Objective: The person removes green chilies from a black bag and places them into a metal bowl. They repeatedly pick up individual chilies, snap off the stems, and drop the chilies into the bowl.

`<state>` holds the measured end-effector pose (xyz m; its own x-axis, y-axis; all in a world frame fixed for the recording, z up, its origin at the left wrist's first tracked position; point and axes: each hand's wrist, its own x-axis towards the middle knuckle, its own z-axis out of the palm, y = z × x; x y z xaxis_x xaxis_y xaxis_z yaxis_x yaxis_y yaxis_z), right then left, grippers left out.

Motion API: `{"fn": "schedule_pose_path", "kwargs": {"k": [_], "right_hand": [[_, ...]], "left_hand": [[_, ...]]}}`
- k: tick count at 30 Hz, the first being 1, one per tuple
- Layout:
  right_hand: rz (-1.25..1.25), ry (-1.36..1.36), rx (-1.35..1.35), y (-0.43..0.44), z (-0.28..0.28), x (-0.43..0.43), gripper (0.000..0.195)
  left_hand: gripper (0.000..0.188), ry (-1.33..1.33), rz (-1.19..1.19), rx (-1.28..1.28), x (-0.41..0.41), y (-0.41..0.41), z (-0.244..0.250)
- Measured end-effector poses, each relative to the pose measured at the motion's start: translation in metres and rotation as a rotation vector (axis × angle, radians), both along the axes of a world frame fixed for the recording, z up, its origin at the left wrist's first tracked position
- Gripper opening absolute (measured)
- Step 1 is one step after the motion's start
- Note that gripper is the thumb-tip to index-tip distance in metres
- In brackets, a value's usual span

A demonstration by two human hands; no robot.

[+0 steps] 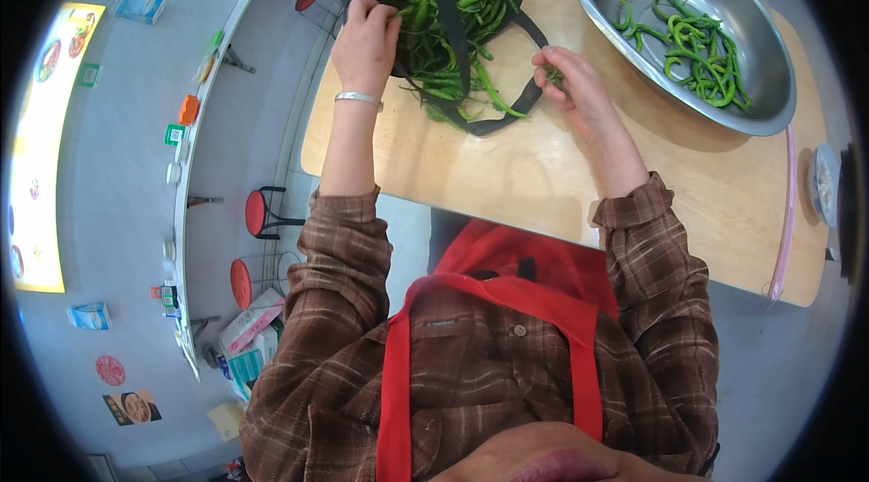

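Observation:
A black bag (445, 0) lies on its side on the wooden table, its mouth towards me. Long green chili peppers (485, 3) fill it and spill past its handle onto the tabletop. My left hand (366, 41), with a silver bracelet at the wrist, is at the left side of the bag's mouth. Its fingertips touch the peppers; whether they grip one is hidden. To the right of the bag handle, my right hand (574, 85) is curled around small green stems (555, 77). A large oval metal basin (736, 20) at the right holds more green peppers (709, 58).
The pale wooden table (468, 170) ends just before my red apron (516, 251). A pink strip (787, 210) runs along its right part, near a bowl (823, 183). Red-seated stools (256, 212) stand left, below a narrow wall shelf (187, 204).

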<state>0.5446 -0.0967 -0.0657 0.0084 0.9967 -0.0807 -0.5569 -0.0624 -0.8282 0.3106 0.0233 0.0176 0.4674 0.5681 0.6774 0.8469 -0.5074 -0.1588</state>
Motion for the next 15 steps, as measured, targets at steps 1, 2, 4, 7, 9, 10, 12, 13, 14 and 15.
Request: {"fn": "schedule_pose_path", "kwargs": {"k": [1,2,4,7,9,10,12,13,14,15], "right_hand": [[-0.001,-0.005,-0.001,0.000,0.000,0.000,0.021],[-0.002,-0.009,-0.003,-0.001,0.001,-0.001,0.022],[0.002,-0.013,-0.005,-0.002,0.003,-0.002,0.022],[0.020,-0.020,-0.012,-0.003,0.004,-0.003,0.023],[0.037,-0.028,-0.010,-0.006,0.007,-0.003,0.024],[0.050,-0.042,0.020,-0.006,0.008,-0.004,0.025],[0.066,-0.072,0.078,-0.006,0.009,-0.006,0.027],[0.087,-0.072,0.086,-0.007,0.011,-0.008,0.027],[0.109,-0.073,0.095,-0.010,0.015,-0.010,0.028],[0.130,-0.072,0.105,-0.011,0.017,-0.012,0.029]], "left_hand": [[0.011,-0.129,-0.035,-0.096,-0.003,-0.003,0.004],[0.010,-0.258,-0.070,-0.193,-0.007,-0.008,0.009],[0.012,-0.600,-0.183,-0.449,-0.010,-0.025,0.023],[0.017,-0.905,-0.330,-0.716,-0.008,-0.057,0.038],[0.016,-0.977,-0.395,-0.880,-0.004,-0.064,0.032],[0.016,-1.012,-0.427,-0.961,-0.001,-0.068,0.028],[0.016,-1.035,-0.473,-1.068,0.009,-0.074,0.018],[0.016,-1.048,-0.491,-1.116,0.013,-0.075,0.011],[0.015,-1.036,-0.475,-1.139,0.017,-0.078,0.004],[0.015,-1.038,-0.484,-1.179,0.021,-0.079,0.000]]}}
